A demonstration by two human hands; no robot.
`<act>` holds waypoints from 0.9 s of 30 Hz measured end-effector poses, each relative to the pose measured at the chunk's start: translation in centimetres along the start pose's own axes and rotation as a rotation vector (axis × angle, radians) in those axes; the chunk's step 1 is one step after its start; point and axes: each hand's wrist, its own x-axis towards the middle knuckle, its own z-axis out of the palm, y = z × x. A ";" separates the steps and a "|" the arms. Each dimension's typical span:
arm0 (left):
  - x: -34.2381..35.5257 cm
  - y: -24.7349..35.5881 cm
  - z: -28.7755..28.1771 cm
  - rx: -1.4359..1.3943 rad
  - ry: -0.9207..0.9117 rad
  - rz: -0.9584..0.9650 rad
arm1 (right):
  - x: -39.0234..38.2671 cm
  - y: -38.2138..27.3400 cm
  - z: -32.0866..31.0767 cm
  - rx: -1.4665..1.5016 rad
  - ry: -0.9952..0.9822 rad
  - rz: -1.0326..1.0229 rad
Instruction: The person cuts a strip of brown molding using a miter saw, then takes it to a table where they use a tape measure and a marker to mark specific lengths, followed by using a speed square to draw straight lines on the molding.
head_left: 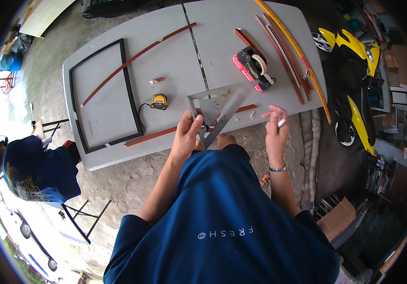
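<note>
My left hand [186, 136] is closed around one side of a triangular set square [225, 121] with a grey frame, held above the table's near edge. Raised to the right, my right hand [276, 128] has bent fingers pinching a short white stick [281, 123]; its exact kind is too small to make out. Beneath the set square, a reddish-brown strip [151, 136] lies along the near edge, partly hidden. Beyond my left hand sits a yellow and black tape measure [159, 101]. A short reddish offcut [157, 80] rests behind it.
On the grey folding table [165, 57] lie a black rectangular frame [132, 90], a long reddish strip [113, 74] across it, and a black and red tool with a pale roll [255, 68]. More strips [284, 59] and a yellow rule [291, 40] lie right. A person [42, 165] is left; a yellow motorcycle [355, 85] right.
</note>
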 end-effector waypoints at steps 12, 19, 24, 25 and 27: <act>-1.5 -3.6 7.0 1.202 -0.548 0.944 | -2.3 -0.4 -7.6 0.199 -0.109 0.648; -5.6 -7.1 8.2 0.665 0.105 0.255 | 0.4 2.2 -7.2 0.292 -0.178 0.485; -4.2 -8.6 9.5 -0.280 0.416 0.072 | 1.8 1.0 -0.6 0.207 -0.534 0.271; -4.1 -7.8 9.4 -0.323 0.658 0.061 | 2.6 1.3 0.0 0.228 -0.721 0.192; -5.4 -7.1 7.3 -0.384 0.904 0.139 | 4.7 2.7 1.2 0.205 -1.004 0.004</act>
